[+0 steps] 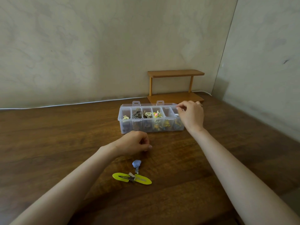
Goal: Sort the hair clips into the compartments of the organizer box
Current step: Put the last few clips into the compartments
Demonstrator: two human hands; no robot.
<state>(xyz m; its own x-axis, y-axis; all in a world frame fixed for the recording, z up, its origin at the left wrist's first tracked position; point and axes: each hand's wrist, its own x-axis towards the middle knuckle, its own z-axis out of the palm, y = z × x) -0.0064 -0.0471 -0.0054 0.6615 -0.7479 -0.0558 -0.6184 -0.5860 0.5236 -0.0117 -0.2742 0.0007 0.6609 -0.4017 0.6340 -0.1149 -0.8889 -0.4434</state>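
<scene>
A clear plastic organizer box (125,127) with several compartments stands open on the wooden table, clips of different colours inside. My right hand (192,116) hovers over its rightmost compartment, fingertips pinched together; a small pale clip (177,114) shows just below them, and I cannot tell whether it is held. My left hand (134,142) rests curled on the table in front of the box with nothing visible in it. Near me lie two yellow-green snap clips (132,177), a small metal clip across them, and a blue flower clip (136,164).
A small two-tier wooden shelf (176,73) stands behind the box against the wall. A white cable (65,105) runs along the table's back edge. The wall corner closes in on the right.
</scene>
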